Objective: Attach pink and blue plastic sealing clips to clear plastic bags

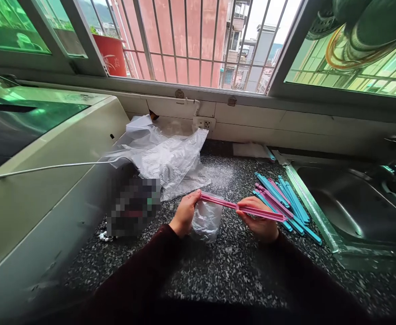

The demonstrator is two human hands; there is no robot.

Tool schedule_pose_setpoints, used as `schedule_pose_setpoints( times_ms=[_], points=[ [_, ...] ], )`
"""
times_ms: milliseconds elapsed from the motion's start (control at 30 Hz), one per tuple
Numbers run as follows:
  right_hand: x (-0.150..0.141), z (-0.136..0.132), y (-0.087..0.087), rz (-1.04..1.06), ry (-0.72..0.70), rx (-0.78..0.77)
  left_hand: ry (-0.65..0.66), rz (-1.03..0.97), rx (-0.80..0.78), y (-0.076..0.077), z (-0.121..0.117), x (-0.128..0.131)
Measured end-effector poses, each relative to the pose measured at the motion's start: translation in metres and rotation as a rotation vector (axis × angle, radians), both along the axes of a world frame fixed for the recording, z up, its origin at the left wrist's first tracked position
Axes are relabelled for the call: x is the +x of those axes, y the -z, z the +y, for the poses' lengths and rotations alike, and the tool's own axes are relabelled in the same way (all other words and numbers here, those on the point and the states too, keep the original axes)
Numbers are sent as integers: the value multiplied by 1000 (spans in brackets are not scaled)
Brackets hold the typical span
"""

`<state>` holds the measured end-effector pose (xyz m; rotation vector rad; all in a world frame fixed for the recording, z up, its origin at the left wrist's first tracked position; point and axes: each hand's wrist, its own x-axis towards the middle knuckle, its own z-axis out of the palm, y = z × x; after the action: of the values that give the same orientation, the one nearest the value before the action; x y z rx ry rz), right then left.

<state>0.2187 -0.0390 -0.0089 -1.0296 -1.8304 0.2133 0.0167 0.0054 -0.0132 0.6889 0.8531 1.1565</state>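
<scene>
A long pink bag sealing clip (223, 202) is stretched open between my two hands, its hinge near the middle. My left hand (185, 213) is closed on its left end, thumb on top. Fingers of my right hand (259, 223) are wrapped round the right half, which looks like a channel. Just below the clip, beside my left hand, is a small clear plastic bag (206, 223); whether my left fingers also grip it I cannot tell. Past my right hand lies a loose pile of blue and pink sealing clips (287, 203) on the speckled dark counter (225, 266).
Crumpled clear plastic bags (171, 155) lie at the back left, near a wall socket (204, 123). A metal sink (336, 198) borders the counter on the right. At left stands a pale appliance (93, 135) with a white cable (56, 166). A blurred dark object (133, 207) sits nearby.
</scene>
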Motion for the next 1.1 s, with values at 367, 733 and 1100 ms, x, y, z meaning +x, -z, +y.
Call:
schedule_pose_setpoints(
  times_ms=[367, 733, 1100],
  points=[
    [2, 1, 3, -236, 85, 141, 74, 123, 100, -1, 0, -2],
    [16, 11, 1, -114, 219, 232, 262, 138, 217, 1, 3, -9],
    [2, 9, 11, -185, 121, 194, 305, 50, 248, -10, -12, -7]
  ],
)
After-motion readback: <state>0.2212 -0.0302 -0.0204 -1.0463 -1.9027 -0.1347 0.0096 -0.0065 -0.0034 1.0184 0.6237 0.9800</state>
